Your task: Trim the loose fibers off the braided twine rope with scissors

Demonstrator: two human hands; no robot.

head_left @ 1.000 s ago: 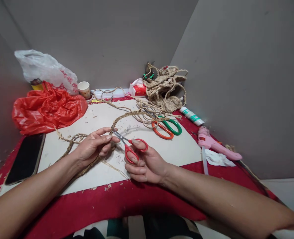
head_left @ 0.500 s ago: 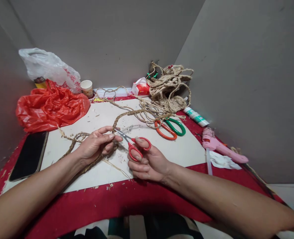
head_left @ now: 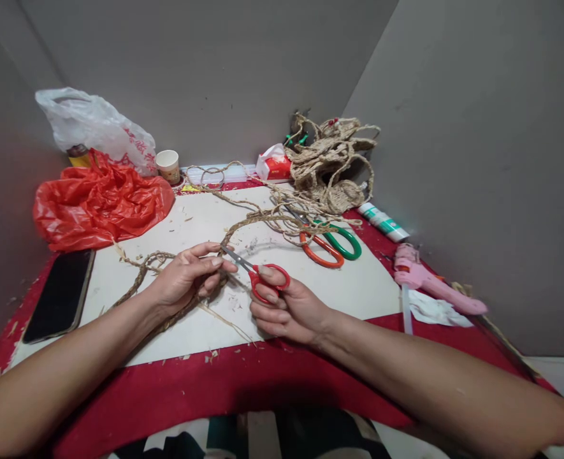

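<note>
My left hand (head_left: pixel 189 274) pinches a braided straw rope (head_left: pixel 236 225) over a white board (head_left: pixel 282 306). The rope curves away toward the back right, and its other end runs under my left wrist. In my right hand (head_left: pixel 289 309) are small scissors with red handles (head_left: pixel 271 280), thumb and finger through the loops. Their blades look closed or nearly so, and the tips lie against the rope beside my left fingertips. Whether a strand sits between the blades I cannot make out. Loose straw fibres (head_left: pixel 227 324) stick out below my left hand.
Larger scissors with orange and green handles (head_left: pixel 322 256) lie right of centre. Behind them rises a heap of woven straw rope (head_left: pixel 332 166). A pink glue gun (head_left: pixel 422 280) rests at the right. On the left are a red plastic bag (head_left: pixel 102 207), a phone (head_left: pixel 59 296) and a paper cup (head_left: pixel 167 167).
The red-handled scissors have closed, their finger loops drawing together in my right hand. My left hand keeps its pinch on the rope. The whole view has shifted slightly.
</note>
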